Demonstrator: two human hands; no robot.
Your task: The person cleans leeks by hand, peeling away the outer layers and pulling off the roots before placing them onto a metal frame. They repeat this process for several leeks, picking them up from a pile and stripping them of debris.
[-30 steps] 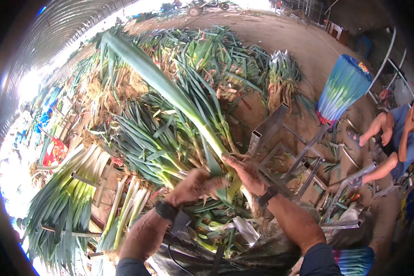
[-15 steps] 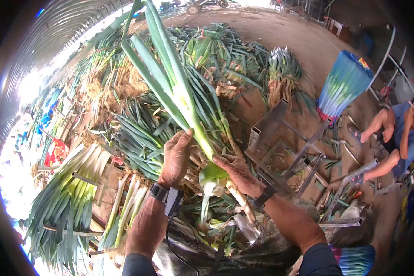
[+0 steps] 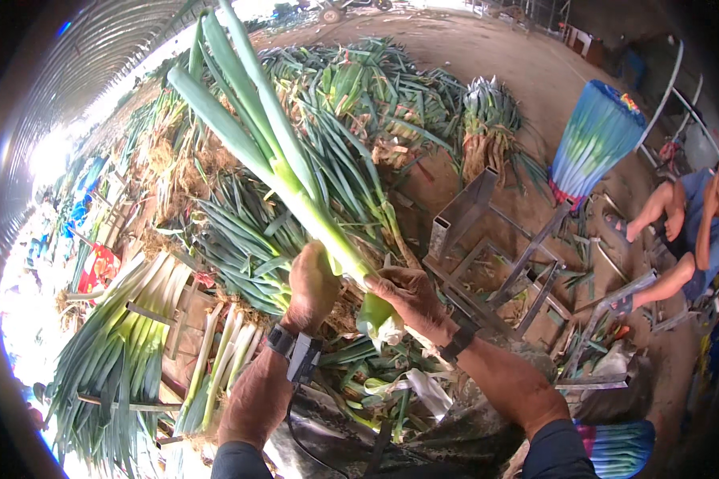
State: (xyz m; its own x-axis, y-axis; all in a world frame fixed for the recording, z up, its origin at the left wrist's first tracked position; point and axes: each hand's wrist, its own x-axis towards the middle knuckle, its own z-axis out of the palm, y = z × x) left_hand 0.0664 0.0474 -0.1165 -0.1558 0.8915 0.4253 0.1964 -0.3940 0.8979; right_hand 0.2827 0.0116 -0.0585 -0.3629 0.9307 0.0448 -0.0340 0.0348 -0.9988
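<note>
One long leek (image 3: pixel 307 203) slants up and to the left in front of me, green leaves at the top and pale stalk below. My left hand (image 3: pixel 311 281) is closed against the stalk from the left, its fingers partly hidden. Pinched between thumb and fingers, the lower stalk is in my right hand (image 3: pixel 414 299). A loose green leaf sheath (image 3: pixel 375 313) hangs below that hand at the root end. Peeled leaves and scraps (image 3: pixel 375 387) lie beneath, around my lap.
Trimmed leeks (image 3: pixel 148 307) lie across a metal rack at left. Leek heaps (image 3: pixel 351 88) spread behind. Ahead to the right stand a metal frame (image 3: pixel 495 255) and a wrapped leek bundle (image 3: pixel 595 144). Another person's bare legs (image 3: pixel 663 247) show at far right.
The leek has tipped further left, and its root end has shifted right. My left hand has turned, with its back now toward me. The brownish stalk below my right hand no longer shows.
</note>
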